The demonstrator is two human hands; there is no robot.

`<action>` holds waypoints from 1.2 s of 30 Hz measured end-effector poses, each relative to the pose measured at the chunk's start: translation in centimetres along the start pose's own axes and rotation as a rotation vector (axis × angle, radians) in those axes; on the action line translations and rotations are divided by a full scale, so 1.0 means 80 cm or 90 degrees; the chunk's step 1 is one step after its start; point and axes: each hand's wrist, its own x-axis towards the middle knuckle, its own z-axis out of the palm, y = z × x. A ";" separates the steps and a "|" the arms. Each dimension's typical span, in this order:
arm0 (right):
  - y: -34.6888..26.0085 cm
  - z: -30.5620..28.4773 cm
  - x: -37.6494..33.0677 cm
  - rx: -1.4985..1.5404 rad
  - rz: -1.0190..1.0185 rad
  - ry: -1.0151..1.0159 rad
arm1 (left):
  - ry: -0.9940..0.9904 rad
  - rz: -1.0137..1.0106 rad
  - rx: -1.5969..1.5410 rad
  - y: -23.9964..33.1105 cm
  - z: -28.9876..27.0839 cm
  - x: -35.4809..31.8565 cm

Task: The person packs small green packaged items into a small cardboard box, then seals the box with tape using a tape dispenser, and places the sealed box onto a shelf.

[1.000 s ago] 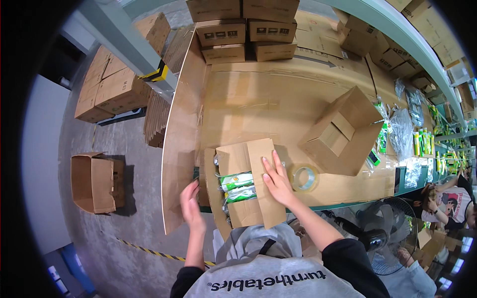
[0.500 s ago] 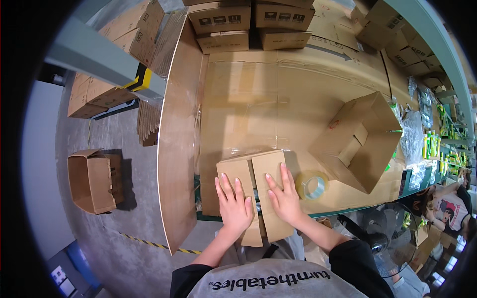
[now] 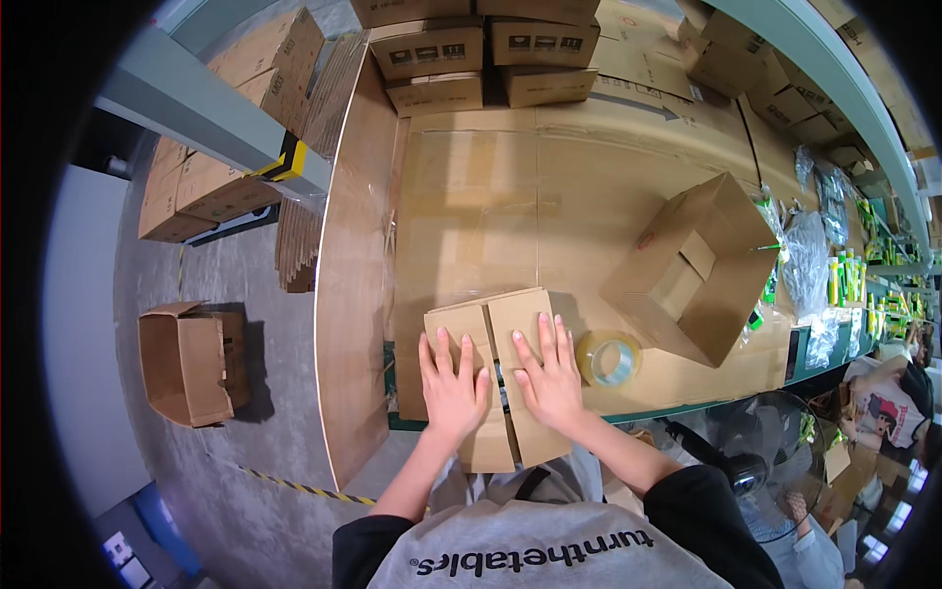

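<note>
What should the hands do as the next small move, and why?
Probably the right hand should reach for the roll of tape while the left hand holds the carton flaps down. Both palms press the flaps, a narrow gap shows between them, no tape is visible across it, and the roll lies just beside the right hand.

Cartons (image 3: 530, 437) and tape (image 3: 589, 359) rest on the bench (image 3: 471, 226)

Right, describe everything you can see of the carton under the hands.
The carton is brown, seemingly cardboard. Its two top flaps are folded inward, not quite meeting: a narrow gap shows a little of the inside. It sits at the near edge of the table, the left hand on one flap, the right hand on the other.
</note>
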 end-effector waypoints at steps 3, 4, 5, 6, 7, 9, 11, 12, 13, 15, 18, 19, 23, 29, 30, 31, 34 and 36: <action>0.000 0.002 0.000 0.005 0.006 -0.006 | -0.046 0.057 0.032 0.002 -0.002 0.016; 0.001 0.005 0.000 0.047 0.012 -0.002 | -0.053 0.052 0.041 0.008 -0.005 0.018; 0.002 0.007 0.001 0.050 0.018 -0.004 | -0.060 0.054 0.041 0.006 -0.003 0.019; 0.002 0.008 0.001 0.037 0.011 -0.013 | -0.066 0.052 0.040 0.003 -0.001 0.018; 0.002 0.010 0.001 0.024 0.003 -0.023 | -0.073 0.049 0.040 0.001 0.002 0.016; 0.005 0.014 -0.001 0.016 0.004 -0.025 | -0.078 0.054 0.023 0.004 0.006 0.017; 0.008 0.018 0.001 0.008 0.006 -0.026 | -0.085 0.060 0.005 0.008 0.008 0.020; 0.007 0.019 0.001 0.003 0.002 -0.027 | -0.093 0.058 0.034 0.011 0.007 0.021; 0.006 0.019 0.000 -0.003 -0.002 -0.026 | -0.100 0.056 0.063 0.012 0.007 0.021; 0.004 0.018 0.001 -0.015 -0.002 -0.022 | -0.097 0.056 0.087 0.014 0.008 0.020; 0.001 0.016 -0.001 -0.034 0.000 -0.002 | -0.088 0.057 0.122 0.015 0.014 0.017; -0.001 0.016 -0.003 -0.034 0.002 0.002 | -0.094 0.053 0.133 0.015 0.015 0.015; -0.007 0.011 -0.012 -0.041 0.020 0.045 | -0.070 0.090 0.149 0.025 0.008 0.011; 0.015 0.022 -0.029 0.400 0.140 0.308 | -0.038 0.108 0.163 0.035 -0.001 0.007; 0.017 0.018 -0.041 0.360 0.188 0.371 | -0.033 0.109 0.162 0.034 -0.003 0.005; 0.021 0.013 -0.056 0.354 0.244 0.409 | -0.028 0.112 0.162 0.033 -0.004 0.004; 0.048 0.017 -0.119 0.219 0.308 0.458 | -0.025 0.122 0.162 0.035 -0.006 0.004; 0.058 0.009 -0.147 0.154 0.285 0.422 | -0.053 0.108 0.174 0.043 -0.005 0.004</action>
